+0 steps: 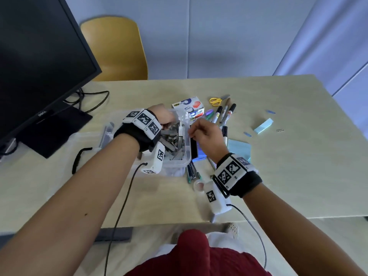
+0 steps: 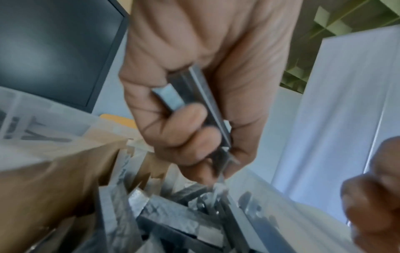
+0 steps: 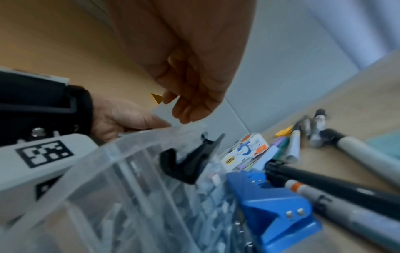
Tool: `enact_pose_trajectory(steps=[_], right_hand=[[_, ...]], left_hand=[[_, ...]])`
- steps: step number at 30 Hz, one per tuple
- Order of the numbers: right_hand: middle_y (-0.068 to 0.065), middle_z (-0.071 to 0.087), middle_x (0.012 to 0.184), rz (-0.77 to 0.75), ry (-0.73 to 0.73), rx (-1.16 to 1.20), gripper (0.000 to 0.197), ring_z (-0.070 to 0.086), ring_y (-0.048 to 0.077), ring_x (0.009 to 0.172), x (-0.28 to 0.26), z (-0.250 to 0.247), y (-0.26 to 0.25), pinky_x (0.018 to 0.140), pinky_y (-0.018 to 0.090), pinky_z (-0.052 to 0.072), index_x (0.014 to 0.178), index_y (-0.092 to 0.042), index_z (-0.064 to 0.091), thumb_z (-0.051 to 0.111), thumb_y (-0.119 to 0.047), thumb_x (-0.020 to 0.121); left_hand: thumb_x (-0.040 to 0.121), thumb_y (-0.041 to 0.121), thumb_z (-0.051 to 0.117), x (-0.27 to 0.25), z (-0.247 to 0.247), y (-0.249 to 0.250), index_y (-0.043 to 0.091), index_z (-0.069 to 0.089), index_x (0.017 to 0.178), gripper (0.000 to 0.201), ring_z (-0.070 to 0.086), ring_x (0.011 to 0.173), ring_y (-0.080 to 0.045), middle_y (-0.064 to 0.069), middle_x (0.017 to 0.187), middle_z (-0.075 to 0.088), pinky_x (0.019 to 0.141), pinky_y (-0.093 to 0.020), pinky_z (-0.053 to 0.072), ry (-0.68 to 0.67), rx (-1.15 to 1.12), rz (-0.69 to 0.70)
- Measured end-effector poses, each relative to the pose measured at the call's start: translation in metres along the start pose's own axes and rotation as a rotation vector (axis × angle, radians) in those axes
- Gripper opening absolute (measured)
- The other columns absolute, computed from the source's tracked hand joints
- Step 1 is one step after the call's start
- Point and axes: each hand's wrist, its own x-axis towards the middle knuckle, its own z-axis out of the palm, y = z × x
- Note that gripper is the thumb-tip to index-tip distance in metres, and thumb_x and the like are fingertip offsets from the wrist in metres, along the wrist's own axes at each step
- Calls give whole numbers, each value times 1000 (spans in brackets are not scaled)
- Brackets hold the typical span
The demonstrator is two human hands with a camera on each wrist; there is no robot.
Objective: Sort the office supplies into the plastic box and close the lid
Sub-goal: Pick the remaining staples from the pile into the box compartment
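Note:
The clear plastic box (image 1: 186,160) stands mid-table with a heap of grey staple strips (image 1: 171,140) inside. My left hand (image 1: 165,118) reaches into the box at its far end, and its fingers (image 2: 186,130) are curled round a few staple strips (image 2: 194,95). My right hand (image 1: 205,132) hovers at the box's right wall. Its thumb and fingertips (image 3: 186,113) pinch a pale translucent edge at the box rim (image 3: 138,137). The clear lid (image 1: 83,140) lies flat to the left of the box, partly under my left forearm.
Right of the box lie a blue hole punch (image 3: 277,210), markers (image 1: 225,114), small cardboard boxes (image 1: 189,106), yellow scissors (image 1: 216,100), blue sticky notes (image 1: 239,148), a tape roll (image 1: 199,185) and paper clips (image 1: 270,111). A monitor (image 1: 39,56) stands at the left, with a chair (image 1: 113,48) behind the table.

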Motion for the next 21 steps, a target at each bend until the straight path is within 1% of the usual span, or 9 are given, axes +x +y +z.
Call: enact_pose_trajectory(steps=[2, 5, 6, 8, 12, 14, 16, 19, 21], right_hand=[[-6, 58, 70, -5, -28, -98, 29, 50, -3, 57, -4, -8, 3, 61, 22, 40, 74, -12, 60, 41, 9, 80], [-4, 59, 84, -87, -25, -177, 25, 55, 9, 77, -13, -5, 4, 75, 20, 45, 91, 0, 65, 44, 10, 82], [-5, 57, 85, -127, -20, -191, 25, 53, 10, 79, -15, -2, 6, 75, 17, 43, 94, 0, 66, 46, 10, 82], [-6, 52, 85, -196, -24, -247, 24, 48, 7, 76, -19, 4, 9, 71, 12, 38, 96, -1, 66, 49, 7, 82], [11, 59, 102, -225, -29, -317, 20, 49, 18, 85, -19, 11, 13, 76, 24, 37, 94, 0, 66, 49, 2, 83], [13, 63, 98, -289, -18, -420, 23, 55, 29, 90, -20, 16, 10, 79, 35, 42, 89, 0, 67, 47, -5, 79], [11, 67, 98, -397, -17, -621, 27, 59, 31, 100, -19, 23, 6, 87, 46, 42, 91, -3, 68, 46, -12, 77], [4, 52, 131, -350, -233, -928, 36, 40, 23, 129, -15, 40, -2, 110, 54, 15, 122, -9, 54, 39, -26, 94], [-1, 36, 145, -243, -360, -1052, 44, 23, 21, 138, -9, 50, -5, 112, 56, -1, 135, -13, 38, 30, -34, 98]], left_hand=[[86, 23, 56, 4, 1, 0, 10, 51, 54, 35, 49, 43, -19, 0, 41, 50, 42, -16, 34, 1, 53, 36], [84, 30, 63, 6, 1, 1, 9, 60, 75, 24, 50, 62, -21, -6, 68, 57, 58, -25, 35, -14, 63, 65], [85, 34, 63, 5, 0, 1, 11, 60, 84, 23, 51, 68, -21, -6, 77, 57, 58, -25, 34, -19, 47, 84], [87, 41, 61, 5, -1, -2, 14, 56, 85, 28, 49, 68, -17, -4, 82, 55, 52, -23, 32, -13, -15, 107], [86, 53, 56, 6, -4, -18, 13, 51, 81, 41, 50, 78, -20, -5, 91, 58, 60, -25, 34, 20, -183, 119], [87, 50, 55, 2, -8, -28, 13, 52, 83, 38, 52, 83, -19, -7, 93, 58, 71, -28, 37, 51, -281, 123], [90, 41, 55, -7, -14, -40, 10, 58, 92, 31, 54, 88, -20, -8, 97, 60, 79, -29, 38, 117, -367, 122], [92, 28, 51, -22, -12, -57, 10, 59, 97, 20, 52, 88, -19, -8, 100, 60, 80, -29, 38, 252, -448, 92], [92, 21, 47, -31, 1, -63, 14, 57, 94, 12, 52, 84, -16, -1, 92, 59, 74, -26, 40, 330, -429, 52]])
